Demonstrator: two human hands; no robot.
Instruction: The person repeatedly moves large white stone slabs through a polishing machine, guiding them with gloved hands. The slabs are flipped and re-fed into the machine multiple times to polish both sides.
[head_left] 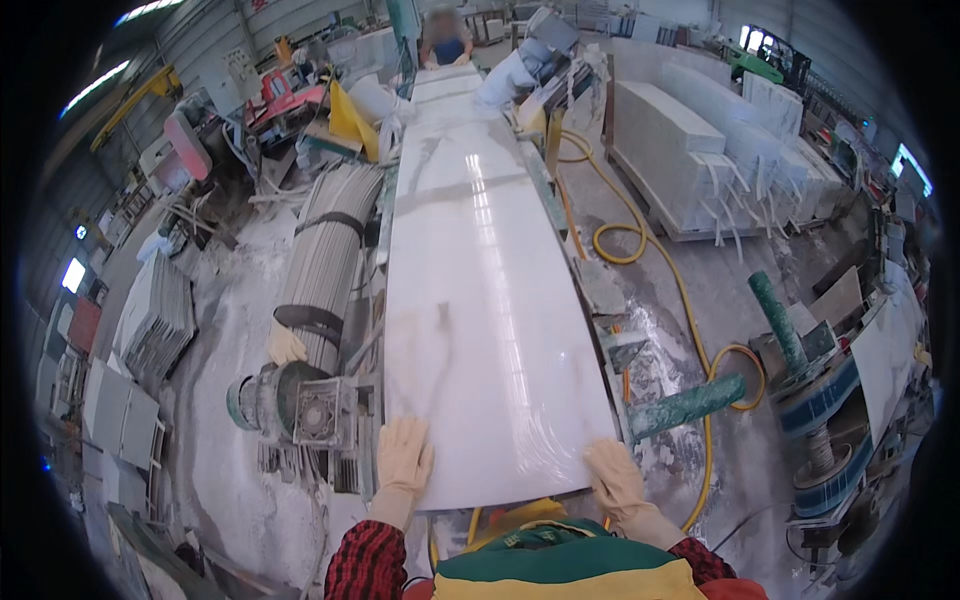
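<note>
Gloved hands at the near end of a veined white slab

The long slab (460,300) lies lengthwise in front of the person, its near edge just before the body. The left hand (402,468) rests by the near left corner, fingers straight and close together on the top face; the right hand (618,488) is at the near right corner, and I cannot tell whether its fingers grip underneath. The step looks like steadying or guiding the slab: even pressure from both palms should keep it from skewing, with fingertips out of any gap below, and sleeves away from the gearbox (325,412) on the left. The yellow hose (709,440) on the floor could catch a foot. As for containers, the grey wall cabinet (228,78) hides its contents
</note>
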